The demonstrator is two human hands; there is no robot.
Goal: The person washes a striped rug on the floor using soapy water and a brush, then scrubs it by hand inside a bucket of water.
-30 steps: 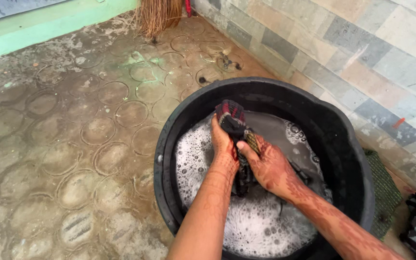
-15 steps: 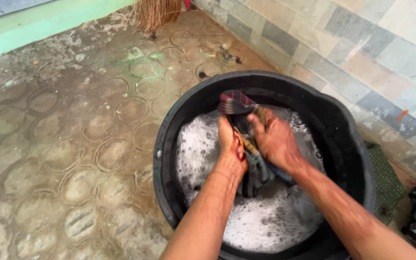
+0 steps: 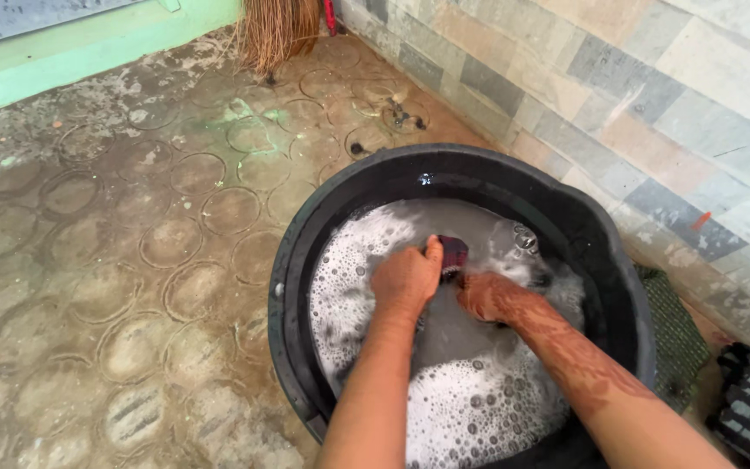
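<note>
Black tub [image 3: 601, 260] on the patterned floor [image 3: 132, 260], holding grey soapy water with foam [image 3: 470, 417] round the edges. Dark reddish cloth [image 3: 453, 254] mostly submerged mid-tub, only a small bunched end above water. Left hand [image 3: 405, 278] fingers closed on that end. Right hand [image 3: 486, 295] partly underwater against the cloth; grip can't be made out. Broom [image 3: 275, 30] at the back wall.

Head camera looks steeply down, close over the black tub [image 3: 627, 287].
</note>
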